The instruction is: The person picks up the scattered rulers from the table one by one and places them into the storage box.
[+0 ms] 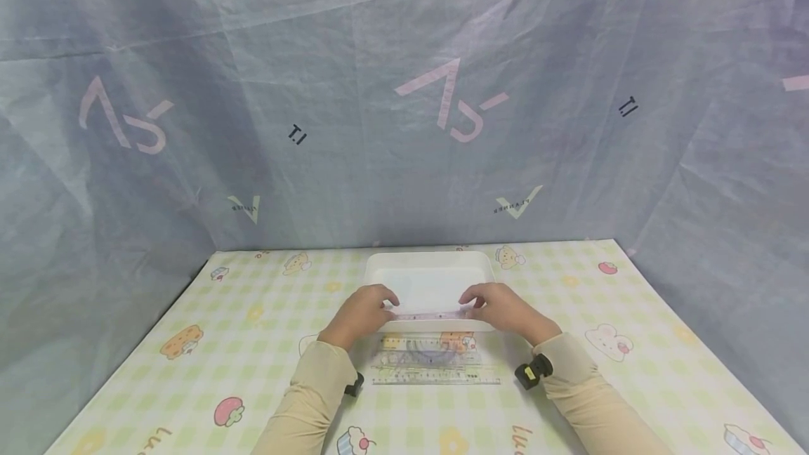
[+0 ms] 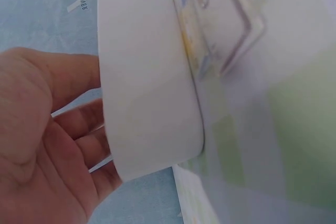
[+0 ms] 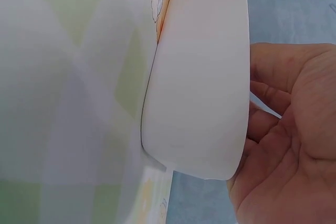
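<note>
A white rectangular tray [image 1: 430, 259] stands toward the back of the table, its near wall facing me. Inside that wall lies a clear ruler [image 1: 428, 316] with a purplish tint, stretched between my two hands. My left hand [image 1: 359, 313] holds its left end and my right hand [image 1: 508, 310] its right end, fingers reaching over the rim. Both wrist views show the tray's outer wall [image 2: 147, 87] hiding the fingertips. In front of the tray, several clear plastic drawing tools lie flat: a straight ruler [image 1: 436, 376] nearest me, and a protractor-like piece [image 1: 431, 355] behind it.
The table wears a green-and-white checked cloth [image 1: 265, 364] printed with cartoon food and animals. Grey-blue fabric [image 1: 354, 104] hangs behind the table and along both sides. Dark wrist cameras [image 1: 534, 371] sit on the beige sleeves close to the drawing tools.
</note>
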Motion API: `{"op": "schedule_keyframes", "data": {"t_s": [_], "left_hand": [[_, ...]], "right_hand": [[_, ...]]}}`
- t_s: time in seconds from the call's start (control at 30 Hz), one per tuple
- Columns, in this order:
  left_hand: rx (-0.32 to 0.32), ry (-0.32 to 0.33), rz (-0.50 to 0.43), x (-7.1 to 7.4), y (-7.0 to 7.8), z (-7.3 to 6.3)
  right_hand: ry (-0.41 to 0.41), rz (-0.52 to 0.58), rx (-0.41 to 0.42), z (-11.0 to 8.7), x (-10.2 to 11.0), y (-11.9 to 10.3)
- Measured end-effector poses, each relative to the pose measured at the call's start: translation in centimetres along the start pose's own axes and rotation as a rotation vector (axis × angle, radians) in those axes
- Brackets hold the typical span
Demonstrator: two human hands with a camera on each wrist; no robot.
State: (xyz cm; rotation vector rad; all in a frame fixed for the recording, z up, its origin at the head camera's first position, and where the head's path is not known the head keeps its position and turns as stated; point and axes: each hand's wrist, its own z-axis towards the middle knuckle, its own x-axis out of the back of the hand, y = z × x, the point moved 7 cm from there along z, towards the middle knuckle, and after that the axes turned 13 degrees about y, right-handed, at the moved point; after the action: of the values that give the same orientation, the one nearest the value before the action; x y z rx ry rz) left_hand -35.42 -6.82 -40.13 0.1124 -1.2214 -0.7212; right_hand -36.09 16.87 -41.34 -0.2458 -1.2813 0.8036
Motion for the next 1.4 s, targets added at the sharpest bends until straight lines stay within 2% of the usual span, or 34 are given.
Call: {"op": "schedule_keyframes", "data": {"t_s": [0.43,0.57,0.7,0.83,0.97,1.07,1.13,1.27,1.4], "left_hand": [[0.011,-0.007,0.017,-0.3,-0.3,0.0],[0.013,-0.006,0.009,-0.1,-0.3,0.1],[-0.014,-0.004,-0.007,0.2,0.2,0.0],[-0.074,0.036,-0.011,1.2,1.5,0.0],[-0.209,0.077,0.038,2.2,3.8,-0.2],[-0.311,0.064,0.066,2.2,5.7,-1.1],[-0.353,0.045,0.069,2.1,6.5,-1.9],[-0.373,0.007,0.065,1.7,7.3,-3.4],[-0.374,-0.027,0.059,1.1,7.3,-4.3]], "right_hand": [[-0.024,0.011,-0.008,-0.2,0.0,-0.3],[-0.029,-0.003,0.023,-0.1,0.0,-0.4],[-0.022,-0.024,0.078,-0.3,0.2,-1.0],[0.016,-0.031,0.159,-0.8,0.9,-2.7],[0.064,-0.056,0.282,-1.8,1.8,-5.5],[0.078,-0.084,0.341,-3.2,2.3,-6.6],[0.066,-0.094,0.348,-4.2,2.4,-6.7],[0.019,-0.103,0.338,-5.7,2.0,-6.2],[0.000,-0.109,0.332,-6.4,1.4,-5.5]]}}
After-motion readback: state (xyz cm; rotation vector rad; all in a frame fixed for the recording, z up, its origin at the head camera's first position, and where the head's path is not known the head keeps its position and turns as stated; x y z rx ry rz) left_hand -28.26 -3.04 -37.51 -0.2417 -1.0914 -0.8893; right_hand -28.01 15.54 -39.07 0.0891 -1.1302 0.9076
